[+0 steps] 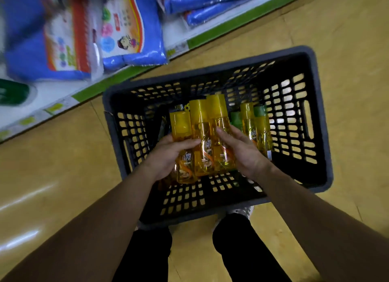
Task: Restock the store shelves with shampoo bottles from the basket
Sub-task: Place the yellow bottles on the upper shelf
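Note:
A black plastic basket (pixel 320 113) stands on the floor in front of me. Three yellow shampoo bottles (pixel 203 132) with yellow caps are bunched together above its middle. My left hand (pixel 168 155) grips the bunch from the left, thumb across the front. My right hand (pixel 242 151) clasps it from the right, fingers laid over the rightmost bottle. More bottles (pixel 255 126), yellow and green-capped, stand in the basket to the right of my hands.
The bottom store shelf (pixel 63 92), with a green edge strip, runs diagonally across the upper left. Blue packaged goods (pixel 130 29) lie on it, and a green item (pixel 12 92) sits at the far left. Tan floor surrounds the basket. My legs and shoes are just below it.

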